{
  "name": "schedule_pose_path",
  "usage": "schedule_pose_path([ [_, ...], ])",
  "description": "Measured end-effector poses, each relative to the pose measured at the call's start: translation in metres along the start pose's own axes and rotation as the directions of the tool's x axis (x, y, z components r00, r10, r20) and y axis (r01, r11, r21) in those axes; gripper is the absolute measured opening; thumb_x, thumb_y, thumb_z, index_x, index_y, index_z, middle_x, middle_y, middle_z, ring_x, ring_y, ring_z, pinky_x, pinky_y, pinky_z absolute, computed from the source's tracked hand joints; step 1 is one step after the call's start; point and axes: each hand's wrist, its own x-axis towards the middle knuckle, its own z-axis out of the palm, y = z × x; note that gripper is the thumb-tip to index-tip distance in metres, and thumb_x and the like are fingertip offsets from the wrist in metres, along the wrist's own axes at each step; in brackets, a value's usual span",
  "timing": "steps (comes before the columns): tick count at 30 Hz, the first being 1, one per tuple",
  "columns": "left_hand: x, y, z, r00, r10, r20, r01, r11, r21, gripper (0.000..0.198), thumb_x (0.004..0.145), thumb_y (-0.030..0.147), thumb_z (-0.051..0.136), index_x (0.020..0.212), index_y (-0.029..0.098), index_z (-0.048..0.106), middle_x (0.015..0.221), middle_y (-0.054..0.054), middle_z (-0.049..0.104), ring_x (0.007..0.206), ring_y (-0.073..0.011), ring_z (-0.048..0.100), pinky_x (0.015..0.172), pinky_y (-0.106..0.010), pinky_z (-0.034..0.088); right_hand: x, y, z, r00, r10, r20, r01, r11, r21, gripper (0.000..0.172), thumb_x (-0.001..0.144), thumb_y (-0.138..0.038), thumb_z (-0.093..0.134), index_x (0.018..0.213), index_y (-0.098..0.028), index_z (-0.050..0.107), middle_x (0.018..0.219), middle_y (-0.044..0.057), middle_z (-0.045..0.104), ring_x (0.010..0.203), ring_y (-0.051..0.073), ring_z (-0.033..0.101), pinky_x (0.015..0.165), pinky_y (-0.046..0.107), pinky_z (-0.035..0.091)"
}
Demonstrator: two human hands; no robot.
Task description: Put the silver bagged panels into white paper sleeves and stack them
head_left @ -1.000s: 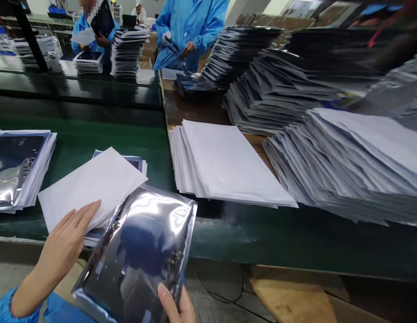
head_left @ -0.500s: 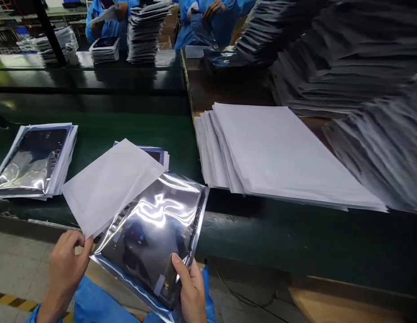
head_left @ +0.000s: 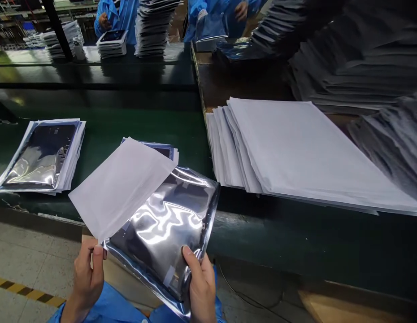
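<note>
Busy workshop in the head view: a long, glossy dark green surface (head_left: 279,237) runs left to right, with people in blue coats (head_left: 123,20) on the far side. What's just changed is the bare left hand (head_left: 89,269). A second ago it lay flat on a white rectangular paper-like sleeve (head_left: 123,184); now it's at the near corner, grip pinched narrow on the paper. The bare right hand (head_left: 201,287) still has its grip on a shiny see-through plastic bag with a flat black panel inside (head_left: 161,233), thumb on top at the near right side. I'd read that as the two pieces now being worked as a pair, bag to the right of the sleeve.

Hard to make out: whether the bag's left edge runs under the sleeve or into it, and whether the left fingers have caught the bag's corner too. Glare wipes out much of the panel. Most right fingers are hidden behind the bag. Some blue-edged bagged pile (head_left: 154,144) pokes out beyond the sleeve, mostly covered. Far people's heads are cut off, and the dark grey stacks (head_left: 349,67) at far right are dim and cropped.
</note>
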Motion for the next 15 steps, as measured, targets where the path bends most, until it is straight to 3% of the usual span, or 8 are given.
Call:
schedule_pose_path([
  [4,-0.003,0.001,0.006,0.97,0.242,-0.01,-0.241,0.969,0.049,0.012,0.088,0.014,0.047,0.081,0.021,0.054,0.063,0.002,0.057,0.057,-0.0125,0.054,0.055,-0.022,0.043,-0.005,0.007,0.003,0.998,-0.054,-0.044,0.055,0.998,0.017,0.04,0.061,-0.053,0.077,0.079,-0.022,0.06,0.06,-0.005,0.063,0.059,0.015,0.062,0.055,0.025,0.052],
  [6,-0.008,0.004,0.008,0.97,0.24,0.047,-0.239,0.971,-0.031,0.013,0.088,0.014,0.048,0.08,0.021,0.056,0.062,0.001,0.058,0.057,-0.0132,0.055,0.055,-0.023,0.044,-0.006,0.012,0.008,0.996,-0.079,-0.045,0.08,0.997,0.024,0.041,0.063,-0.054,0.076,0.084,-0.022,0.061,0.066,-0.004,0.066,0.063,0.016,0.063,0.059,0.026,0.054],
  [8,-0.015,0.007,0.01,0.994,0.097,0.052,-0.084,0.973,-0.216,0.02,0.09,0.022,0.047,0.072,0.021,0.056,0.057,0.001,0.054,0.052,-0.0126,0.051,0.052,-0.023,0.042,-0.008,0.021,0.013,0.997,-0.076,0.011,0.076,0.997,0.019,0.043,0.068,-0.054,0.072,0.094,-0.022,0.061,0.078,-0.001,0.07,0.072,0.018,0.066,0.064,0.029,0.056],
  [10,-0.018,0.01,0.009,0.977,-0.214,-0.008,0.184,0.86,-0.476,0.029,0.089,0.037,0.05,0.065,0.022,0.054,0.053,0.003,0.048,0.049,-0.0117,0.047,0.049,-0.022,0.041,-0.012,0.034,0.015,0.994,-0.067,0.083,0.068,0.998,-0.009,0.046,0.072,-0.054,0.068,0.104,-0.022,0.061,0.088,0.003,0.073,0.081,0.021,0.068,0.07,0.033,0.057],
  [11,-0.018,0.011,0.007,0.914,-0.406,-0.015,0.315,0.732,-0.604,0.032,0.087,0.046,0.052,0.066,0.022,0.055,0.054,0.003,0.05,0.05,-0.0119,0.048,0.049,-0.022,0.043,-0.015,0.043,0.014,0.99,-0.075,0.117,0.08,0.996,-0.04,0.047,0.073,-0.055,0.067,0.106,-0.022,0.061,0.092,0.004,0.074,0.085,0.022,0.068,0.074,0.034,0.056],
  [12,-0.016,0.011,0.003,0.808,-0.589,0.013,0.425,0.568,-0.705,0.034,0.083,0.055,0.052,0.072,0.023,0.058,0.059,0.002,0.055,0.054,-0.0131,0.053,0.053,-0.023,0.047,-0.02,0.054,0.011,0.986,-0.094,0.139,0.106,0.991,-0.081,0.047,0.074,-0.055,0.066,0.107,-0.022,0.062,0.096,0.005,0.074,0.089,0.023,0.068,0.078,0.034,0.056],
  [13,-0.013,0.011,-0.001,0.672,-0.737,0.075,0.512,0.389,-0.766,0.038,0.081,0.06,0.051,0.083,0.024,0.062,0.068,0.0,0.063,0.062,-0.0156,0.059,0.059,-0.026,0.051,-0.025,0.066,0.006,0.981,-0.114,0.155,0.136,0.981,-0.139,0.047,0.074,-0.055,0.066,0.108,-0.022,0.064,0.099,0.005,0.074,0.092,0.023,0.067,0.082,0.035,0.055],
  [15,-0.008,0.007,-0.016,0.381,-0.895,0.232,0.638,0.073,-0.766,0.044,0.081,0.058,0.051,0.106,0.023,0.062,0.087,-0.005,0.071,0.082,-0.0224,0.067,0.073,-0.033,0.055,-0.039,0.09,-0.01,0.968,-0.146,0.204,0.202,0.936,-0.289,0.049,0.072,-0.059,0.066,0.106,-0.023,0.068,0.1,0.006,0.074,0.093,0.024,0.068,0.085,0.034,0.053],
])
